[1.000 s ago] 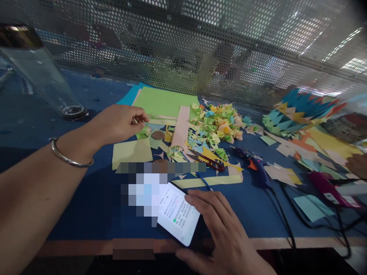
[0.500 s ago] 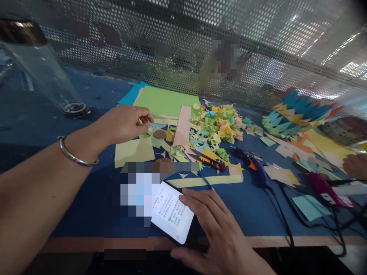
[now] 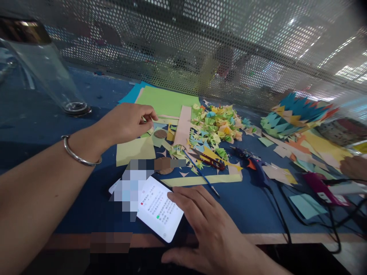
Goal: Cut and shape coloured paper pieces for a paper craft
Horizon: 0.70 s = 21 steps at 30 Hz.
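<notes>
My left hand point(image 3: 132, 120) hangs over the paper scraps, thumb and fingertips curled together in a pinch. What they hold, if anything, I cannot make out. A round brown disc point(image 3: 160, 133) lies just right of it, and a pale yellow paper square point(image 3: 134, 151) below. My right hand point(image 3: 208, 225) is at the table's front edge, fingers stretched out and thumb apart. Its fingertips touch the right edge of a lit phone point(image 3: 162, 210), which lies tilted on the blue table, partly blurred out.
Scissors point(image 3: 210, 159) and a blue paintbrush point(image 3: 203, 173) lie among cut scraps. A pile of folded paper pieces point(image 3: 220, 124) is behind them. A glue gun point(image 3: 254, 164) with cable, a pointed paper crown point(image 3: 295, 114), a glass bottle point(image 3: 51, 68) and another person's hand point(image 3: 354, 168) flank these.
The phone and my right hand have shifted left along the table edge, and more of the paintbrush shows. My left hand is nearly unmoved.
</notes>
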Tool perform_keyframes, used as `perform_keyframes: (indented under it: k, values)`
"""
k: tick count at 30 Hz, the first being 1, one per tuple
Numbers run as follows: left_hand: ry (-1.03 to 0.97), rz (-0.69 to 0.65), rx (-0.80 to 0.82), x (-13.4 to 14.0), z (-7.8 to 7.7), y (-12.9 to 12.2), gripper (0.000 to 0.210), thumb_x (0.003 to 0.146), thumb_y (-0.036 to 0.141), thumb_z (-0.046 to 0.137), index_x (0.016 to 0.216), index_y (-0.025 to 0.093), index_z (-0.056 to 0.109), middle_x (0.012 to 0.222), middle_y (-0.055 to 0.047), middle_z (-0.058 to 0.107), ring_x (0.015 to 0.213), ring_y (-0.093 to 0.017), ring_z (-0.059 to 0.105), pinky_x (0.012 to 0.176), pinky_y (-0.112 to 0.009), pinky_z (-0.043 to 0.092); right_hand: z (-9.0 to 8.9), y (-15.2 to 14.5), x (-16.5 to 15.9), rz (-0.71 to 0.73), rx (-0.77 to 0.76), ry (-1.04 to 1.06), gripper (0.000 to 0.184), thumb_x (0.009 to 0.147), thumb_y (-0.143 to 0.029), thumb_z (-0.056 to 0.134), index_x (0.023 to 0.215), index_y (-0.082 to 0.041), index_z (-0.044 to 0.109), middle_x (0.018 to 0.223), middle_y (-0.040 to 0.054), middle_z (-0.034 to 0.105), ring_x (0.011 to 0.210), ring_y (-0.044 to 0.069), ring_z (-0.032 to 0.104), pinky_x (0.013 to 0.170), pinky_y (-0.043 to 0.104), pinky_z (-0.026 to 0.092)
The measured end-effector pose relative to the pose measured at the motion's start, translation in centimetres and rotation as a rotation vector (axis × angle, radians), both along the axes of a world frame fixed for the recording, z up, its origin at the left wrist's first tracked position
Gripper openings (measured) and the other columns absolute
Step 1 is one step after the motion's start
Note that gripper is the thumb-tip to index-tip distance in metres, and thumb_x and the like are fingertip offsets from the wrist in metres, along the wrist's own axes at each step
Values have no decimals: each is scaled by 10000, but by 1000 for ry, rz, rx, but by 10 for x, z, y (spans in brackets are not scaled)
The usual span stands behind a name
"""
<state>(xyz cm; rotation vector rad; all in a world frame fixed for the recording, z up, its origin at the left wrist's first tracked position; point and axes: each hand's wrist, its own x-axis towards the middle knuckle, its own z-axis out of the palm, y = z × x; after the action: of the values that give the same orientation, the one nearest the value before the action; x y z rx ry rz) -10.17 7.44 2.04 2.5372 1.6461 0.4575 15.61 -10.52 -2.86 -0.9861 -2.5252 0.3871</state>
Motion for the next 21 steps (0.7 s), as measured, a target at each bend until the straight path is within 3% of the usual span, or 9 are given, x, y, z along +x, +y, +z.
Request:
perform_keyframes:
  k: [8,11,14,21]
  values:
    - [-16,-49,21,4,0,-3,359,917,392,501,1134,185,698,976,-108,755,847,-245,694,679,-316,461,23,14,0,67,-120,-74,819,857,-696,603,1433,-132,457,1377,121,593,1187,268,559,1048,426,465]
    - [-19,-62,22,7,-1,-4,344,911,388,516,1114,191,710,959,-96,759,823,-233,689,673,-306,451,31,28,8,77,-98,-76,605,935,-554,604,1373,-147,513,1291,120,646,1140,256,591,993,426,497]
    - [-6,-68,14,10,0,-6,328,903,388,525,1101,209,716,951,-69,760,785,-212,682,652,-284,433,37,39,14,98,17,-73,374,983,-423,564,1240,-154,604,1217,137,670,1151,270,593,981,465,496]
    - [0,-91,36,10,-1,-5,329,908,377,519,1113,204,710,941,-69,754,794,-205,686,655,-276,439,32,43,5,256,11,-183,387,969,-477,578,1199,-174,646,1317,146,590,1170,269,552,971,452,503]
